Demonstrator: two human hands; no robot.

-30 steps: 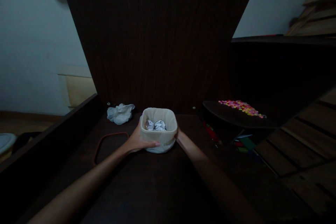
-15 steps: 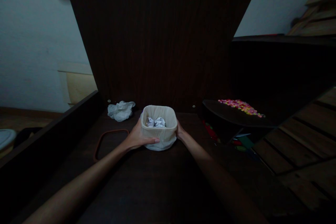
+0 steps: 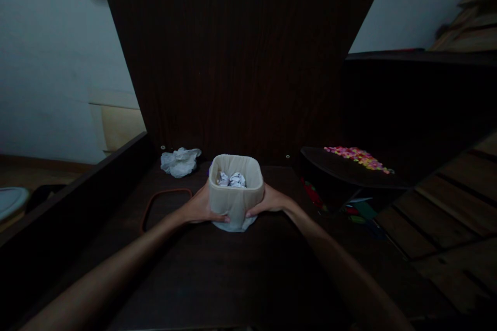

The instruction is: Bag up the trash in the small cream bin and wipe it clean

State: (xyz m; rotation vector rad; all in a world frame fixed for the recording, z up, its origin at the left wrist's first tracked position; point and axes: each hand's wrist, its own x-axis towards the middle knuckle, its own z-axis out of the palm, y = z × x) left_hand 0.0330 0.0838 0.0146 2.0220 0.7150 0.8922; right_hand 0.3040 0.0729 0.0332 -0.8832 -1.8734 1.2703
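Note:
A small trash bin [image 3: 236, 199] stands upright on the dark tabletop, lined with a whitish plastic bag folded over its rim. Crumpled paper balls [image 3: 236, 180] lie inside it. My left hand [image 3: 200, 206] grips the bin's left side, thumb across the front. On the right side my right hand [image 3: 267, 200] is wrapped round it, its thumb also on the front over the bag. Fingers behind the bin are hidden. Left of my left hand lies a brown rounded frame [image 3: 149, 206], perhaps the bin's rim ring.
A crumpled white plastic bag [image 3: 180, 162] lies at the back left. On a low dark shelf [image 3: 318, 158] to the right are pink and yellow beads or flowers [image 3: 359, 158]. Red and green items [image 3: 355, 212] sit beneath it. A dark panel [image 3: 240, 62] rises behind.
My right hand has come round to the front of the bin, its thumb now showing there. My left thumb sits slightly lower. The bag's skirt has been drawn down at the front.

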